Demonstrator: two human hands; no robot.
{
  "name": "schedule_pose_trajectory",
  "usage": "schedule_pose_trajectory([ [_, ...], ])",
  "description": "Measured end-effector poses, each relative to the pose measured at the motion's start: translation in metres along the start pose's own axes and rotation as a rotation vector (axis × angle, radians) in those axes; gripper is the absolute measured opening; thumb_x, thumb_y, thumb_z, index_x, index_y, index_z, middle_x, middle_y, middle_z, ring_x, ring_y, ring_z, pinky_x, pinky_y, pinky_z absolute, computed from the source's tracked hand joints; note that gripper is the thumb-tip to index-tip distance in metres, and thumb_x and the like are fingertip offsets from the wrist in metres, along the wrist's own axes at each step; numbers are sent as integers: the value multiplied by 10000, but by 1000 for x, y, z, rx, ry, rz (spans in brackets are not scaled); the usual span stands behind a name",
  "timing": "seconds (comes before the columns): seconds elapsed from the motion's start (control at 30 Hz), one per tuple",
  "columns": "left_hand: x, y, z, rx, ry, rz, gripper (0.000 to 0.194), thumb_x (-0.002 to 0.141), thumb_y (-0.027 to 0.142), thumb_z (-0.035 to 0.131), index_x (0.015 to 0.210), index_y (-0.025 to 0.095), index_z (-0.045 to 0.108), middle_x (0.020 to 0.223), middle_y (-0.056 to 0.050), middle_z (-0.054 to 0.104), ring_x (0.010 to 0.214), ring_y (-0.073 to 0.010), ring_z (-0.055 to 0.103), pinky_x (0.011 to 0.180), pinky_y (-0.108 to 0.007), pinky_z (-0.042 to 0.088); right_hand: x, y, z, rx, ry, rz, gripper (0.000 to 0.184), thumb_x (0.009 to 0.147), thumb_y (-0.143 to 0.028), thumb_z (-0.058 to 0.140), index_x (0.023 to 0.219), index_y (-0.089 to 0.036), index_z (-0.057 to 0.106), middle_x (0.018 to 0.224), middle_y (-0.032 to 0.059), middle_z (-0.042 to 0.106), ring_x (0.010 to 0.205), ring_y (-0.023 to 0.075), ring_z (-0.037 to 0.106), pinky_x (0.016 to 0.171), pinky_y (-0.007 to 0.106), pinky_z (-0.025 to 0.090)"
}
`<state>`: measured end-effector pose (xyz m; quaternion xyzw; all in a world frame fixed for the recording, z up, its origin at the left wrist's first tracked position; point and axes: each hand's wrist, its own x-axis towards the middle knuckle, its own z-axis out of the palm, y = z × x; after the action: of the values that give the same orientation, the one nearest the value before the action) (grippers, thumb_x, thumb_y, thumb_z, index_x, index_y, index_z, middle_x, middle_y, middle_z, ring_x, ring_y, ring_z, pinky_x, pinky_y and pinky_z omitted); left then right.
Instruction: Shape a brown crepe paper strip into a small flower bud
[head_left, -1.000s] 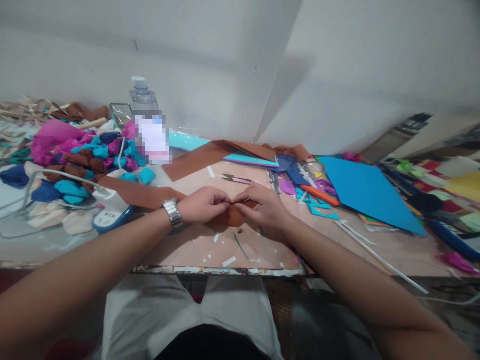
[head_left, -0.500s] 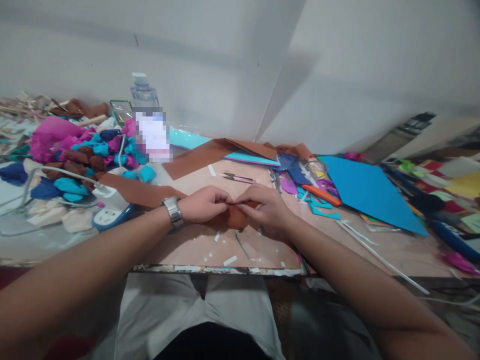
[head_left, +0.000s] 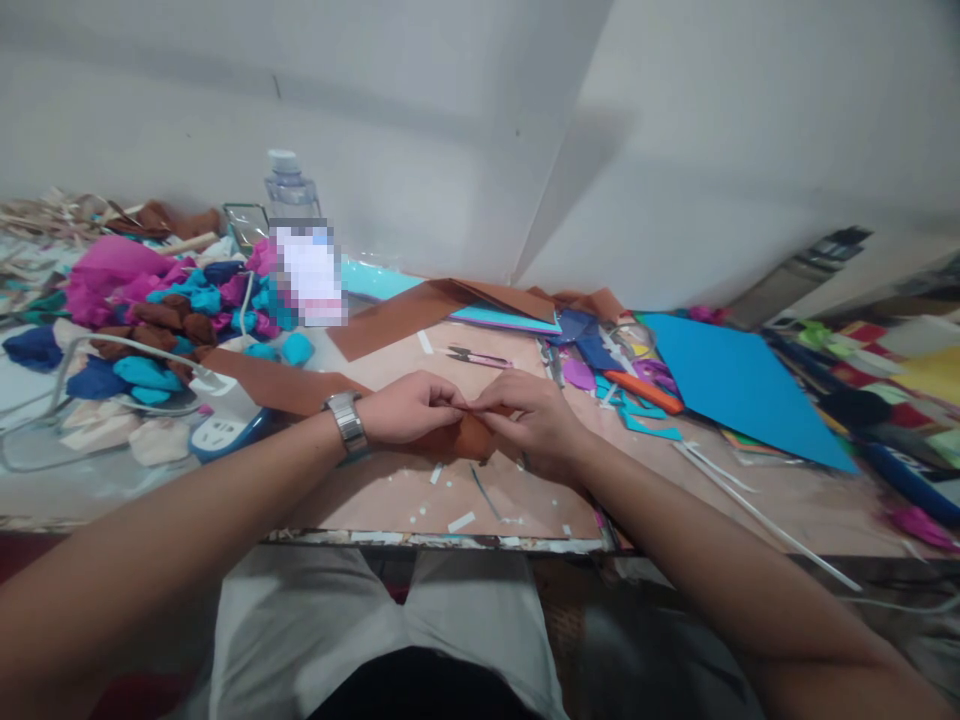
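Between the two hands, over the near side of the table (head_left: 622, 470), a piece of brown paper (head_left: 471, 438) was pinched: the left hand (head_left: 409, 408) and the right hand (head_left: 540, 415) both gripped its far edge between thumb and fingertips, close together. From that pinch its body hung toward the table's near edge, the lower corner nearer the right hand; the fingers hid too much to tell its long axis. Behind the watch (head_left: 346, 422) on the left wrist, a brown strip (head_left: 285, 380) ran off leftward, and whether it joined the held piece could not be told. Just beyond the fingertips lay small snips (head_left: 480, 358), lengthwise left to right. Farther out were crumpled paper (head_left: 112, 270) on the left, an orange tool (head_left: 643, 390) and a blue sheet (head_left: 742, 385) on the right
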<state>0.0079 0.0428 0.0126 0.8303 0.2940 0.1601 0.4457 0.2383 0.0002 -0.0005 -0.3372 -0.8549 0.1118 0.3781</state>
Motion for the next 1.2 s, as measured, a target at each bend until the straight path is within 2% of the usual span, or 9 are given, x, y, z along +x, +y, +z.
schedule_pose_trajectory([
  [0.2, 1, -4, -1, -100, -48, -34, 218, 884, 262, 545, 907, 151, 731, 745, 8, 645, 681, -127, 521, 653, -248, 406, 2, 0, 0, -10, 5, -36, 153, 939, -190, 650, 948, -255, 788, 872, 32, 796, 810, 173, 713, 785, 336, 561],
  [0.4, 1, -4, 1, -132, -6, -30, 326, 935, 410, 555, 794, 139, 670, 704, 15, 577, 653, -116, 469, 647, -252, 387, 1, -1, -2, -20, -2, -41, 155, 936, -190, 646, 946, -253, 788, 870, 34, 794, 812, 179, 695, 778, 336, 561],
  [0.47, 2, -4, 1, -129, -7, -34, 323, 933, 404, 564, 770, 139, 650, 687, 18, 560, 646, -112, 457, 642, -252, 378, 1, 0, -2, -25, -5, -41, 155, 939, -192, 645, 952, -252, 786, 870, 33, 795, 815, 178, 695, 781, 334, 559],
  [0.6, 2, -5, 1, -129, -6, -33, 301, 930, 389, 570, 796, 141, 675, 709, 7, 596, 662, -119, 484, 663, -255, 398, 1, 0, -1, -28, 3, -33, 127, 925, -184, 672, 957, -238, 783, 871, 38, 793, 811, 176, 704, 773, 327, 557],
  [0.77, 1, -4, 1, -77, 19, -38, 437, 952, 508, 550, 751, 138, 665, 701, 2, 607, 659, -120, 497, 662, -250, 409, 1, -2, 0, -25, 0, -34, 132, 939, -187, 658, 942, -241, 778, 883, 36, 798, 828, 180, 700, 799, 340, 550],
  [0.97, 2, -2, 1, -112, 30, -41, 374, 938, 446, 576, 787, 130, 708, 751, -20, 676, 692, -127, 552, 660, -240, 416, 1, -2, 0, -49, -4, 52, 78, 909, -204, 718, 960, -221, 775, 871, 33, 788, 805, 172, 697, 772, 312, 526],
  [1.2, 2, -2, 5, -126, 47, -64, 361, 913, 461, 611, 866, 134, 755, 809, -39, 728, 734, -142, 600, 683, -237, 448, 0, -3, 0, -33, -9, 68, 50, 914, -220, 719, 913, -220, 769, 833, 34, 774, 790, 177, 685, 766, 317, 518],
])
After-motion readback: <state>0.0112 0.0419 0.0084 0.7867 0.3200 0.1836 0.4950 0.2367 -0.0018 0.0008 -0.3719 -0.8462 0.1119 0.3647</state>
